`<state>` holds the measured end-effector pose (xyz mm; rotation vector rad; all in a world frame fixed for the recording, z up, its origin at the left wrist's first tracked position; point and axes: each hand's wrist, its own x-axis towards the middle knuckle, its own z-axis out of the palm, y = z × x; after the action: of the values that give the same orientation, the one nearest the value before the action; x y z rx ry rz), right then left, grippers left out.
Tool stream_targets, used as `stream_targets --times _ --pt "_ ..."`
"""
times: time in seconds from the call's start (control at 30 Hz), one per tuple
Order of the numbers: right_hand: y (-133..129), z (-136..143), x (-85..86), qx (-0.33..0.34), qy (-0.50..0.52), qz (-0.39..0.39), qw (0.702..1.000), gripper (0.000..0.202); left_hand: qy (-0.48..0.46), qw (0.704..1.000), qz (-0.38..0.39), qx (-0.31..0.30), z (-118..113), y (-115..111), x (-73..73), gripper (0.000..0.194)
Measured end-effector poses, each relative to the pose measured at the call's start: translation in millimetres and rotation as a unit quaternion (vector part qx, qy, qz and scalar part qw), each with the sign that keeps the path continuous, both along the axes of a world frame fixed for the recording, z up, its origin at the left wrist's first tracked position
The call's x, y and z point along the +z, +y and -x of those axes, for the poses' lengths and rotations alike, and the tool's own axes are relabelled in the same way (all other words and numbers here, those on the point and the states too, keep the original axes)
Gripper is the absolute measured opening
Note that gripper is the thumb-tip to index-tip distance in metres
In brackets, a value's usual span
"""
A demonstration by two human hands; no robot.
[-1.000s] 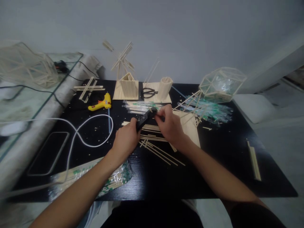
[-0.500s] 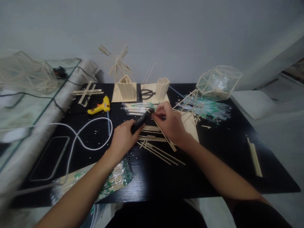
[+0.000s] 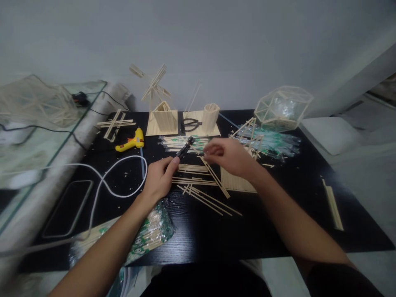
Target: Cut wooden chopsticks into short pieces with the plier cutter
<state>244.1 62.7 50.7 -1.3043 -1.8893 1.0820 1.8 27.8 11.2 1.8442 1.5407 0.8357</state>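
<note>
My left hand [image 3: 161, 175] is closed around a black hand tool [image 3: 185, 148], whose exact kind I cannot make out; its dark head points up and away. To its right, my right hand [image 3: 227, 154] has its fingers curled together in a pinch, and whatever may be between them is too small to name. Thin wooden sticks [image 3: 194, 181] lie under and in front of both hands, some crossing each other. Partly behind my right forearm is a wooden board [image 3: 233, 181], with a stick frame [image 3: 252, 128] near its far side.
A yellow glue gun [image 3: 131, 141] and white cable [image 3: 123, 194] lie to the left. Behind stand a stick windmill [image 3: 163, 117], black scissors [image 3: 190, 124] and a stick cylinder [image 3: 211, 117]. Bagged sticks [image 3: 151, 235] lie at the front; a polyhedral frame [image 3: 283, 108] sits back right.
My right hand has drawn away from the black tool's head, to the right. My left hand has shifted slightly left with the tool, whose head is now apart from my right fingers.
</note>
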Motion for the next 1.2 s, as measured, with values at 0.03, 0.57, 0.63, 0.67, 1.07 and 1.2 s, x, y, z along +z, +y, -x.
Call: stream_targets --times 0.03,0.57,0.63,0.67,1.07,1.2 --pt "-1.1 2.3 -2.8 0.027 -0.053 0.009 0.998 0.011 -0.005 1.0 0.001 0.0 0.5 0.2 -0.2 0.051" --pt "-11.4 28.6 -27.8 0.089 -0.186 0.003 0.978 0.019 0.007 0.999 -0.047 -0.001 -1.8 2.3 -3.6 0.049" --pt "-5.9 23.1 -22.5 0.024 -0.086 -0.015 0.996 0.028 0.016 0.998 -0.055 0.005 -2.0 1.6 -3.0 0.048" --pt "-4.2 21.3 -19.5 0.0 -0.027 -0.027 0.999 0.032 0.023 0.998 -0.058 0.004 -2.1 1.2 -2.6 0.049" --pt "-21.8 32.7 -2.9 -0.023 0.006 -0.199 0.98 0.022 0.089 0.994 -0.063 -0.026 0.0 -2.5 -4.5 0.042" --pt "-21.2 30.0 -6.3 -0.002 -0.045 -0.258 0.965 0.027 0.101 0.992 -0.072 -0.027 -0.4 -3.2 -2.6 0.041"
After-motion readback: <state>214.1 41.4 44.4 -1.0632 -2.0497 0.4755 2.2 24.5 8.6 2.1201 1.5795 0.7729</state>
